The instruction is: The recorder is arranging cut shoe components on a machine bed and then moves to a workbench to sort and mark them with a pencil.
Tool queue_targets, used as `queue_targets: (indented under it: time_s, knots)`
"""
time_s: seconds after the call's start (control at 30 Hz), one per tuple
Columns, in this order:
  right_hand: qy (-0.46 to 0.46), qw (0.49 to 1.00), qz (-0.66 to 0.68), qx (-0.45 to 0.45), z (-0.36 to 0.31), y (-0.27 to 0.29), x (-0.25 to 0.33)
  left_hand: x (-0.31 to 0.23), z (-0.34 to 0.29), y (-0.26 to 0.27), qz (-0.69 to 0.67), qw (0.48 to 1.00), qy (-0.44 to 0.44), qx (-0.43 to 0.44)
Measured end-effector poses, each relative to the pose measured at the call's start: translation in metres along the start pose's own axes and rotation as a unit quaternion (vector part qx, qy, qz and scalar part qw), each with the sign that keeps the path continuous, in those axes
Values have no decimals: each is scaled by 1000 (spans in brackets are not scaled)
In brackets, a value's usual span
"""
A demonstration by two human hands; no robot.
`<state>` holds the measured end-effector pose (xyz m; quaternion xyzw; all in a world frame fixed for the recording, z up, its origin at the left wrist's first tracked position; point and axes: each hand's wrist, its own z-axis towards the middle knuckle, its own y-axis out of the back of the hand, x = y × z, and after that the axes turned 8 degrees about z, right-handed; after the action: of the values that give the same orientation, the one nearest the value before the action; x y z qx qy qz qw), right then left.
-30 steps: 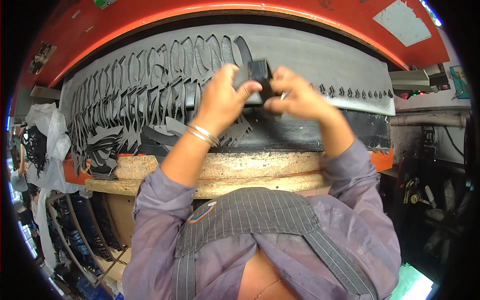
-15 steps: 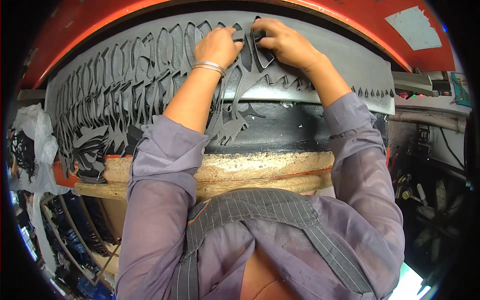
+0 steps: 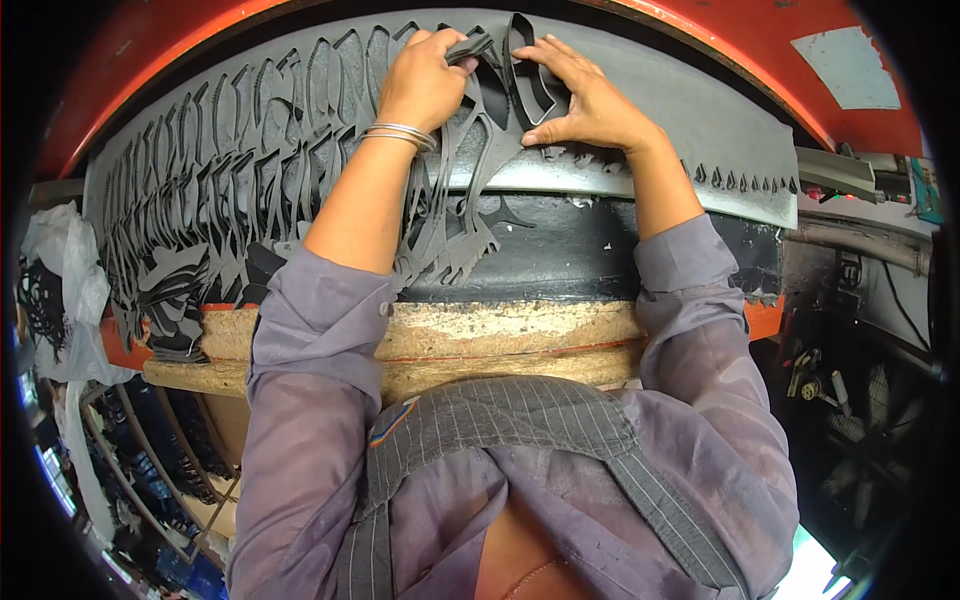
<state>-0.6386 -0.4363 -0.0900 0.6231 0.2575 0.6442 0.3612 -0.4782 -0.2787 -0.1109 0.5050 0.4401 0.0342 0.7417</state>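
Note:
A grey sheet (image 3: 690, 130) of flexible material lies across the work surface, its left part cut into a web of narrow openings. On its uncut edge stands a long, pointed metal cutting die (image 3: 513, 80), open in the middle. My right hand (image 3: 600, 105) spans the die's right side, fingers at its upper part and thumb near its lower end. To the left of the die, my left hand (image 3: 420, 85) pinches a small stack of grey cut pieces (image 3: 470, 47) between thumb and fingers. The fingertips' undersides are hidden.
An orange-red machine frame (image 3: 690, 20) arches over the far side. Scrap strips (image 3: 465, 250) hang over a black ledge (image 3: 560, 250), with a worn wooden edge (image 3: 500, 325) nearer me. Dark cut pieces (image 3: 175, 290) are piled at left, beside a clear plastic bag (image 3: 75, 270).
My right hand has spread from a curled grip to a wider hold along the die. My left hand has shifted slightly up and left, and the stack in it now shows more clearly.

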Motion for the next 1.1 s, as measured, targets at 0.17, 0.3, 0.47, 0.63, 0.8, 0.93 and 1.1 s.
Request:
queue_targets:
  time_s: [0.17,0.3,0.47,0.63,0.8,0.93,1.1]
  knots:
    - [2,999,27,-37,-1,2,1,12,-7,5,-75,996,-50,-20]
    - [5,1000,20,-19,1,1,2,18,-9,6,-85,993,-84,-13]
    - [9,1000,-25,-13,3,-1,3,24,-2,6,-88,975,-203,-22]
    - [11,999,-30,-20,3,-3,4,11,-3,-4,5,983,-184,18]
    - [-3,999,-34,-12,2,-3,0,28,-1,49,-297,943,107,-109]
    - [5,999,-30,-24,2,-3,-1,61,2,120,-601,781,54,-159]
    - [-32,994,102,-28,-6,19,4,27,-43,88,-333,941,-33,-51]
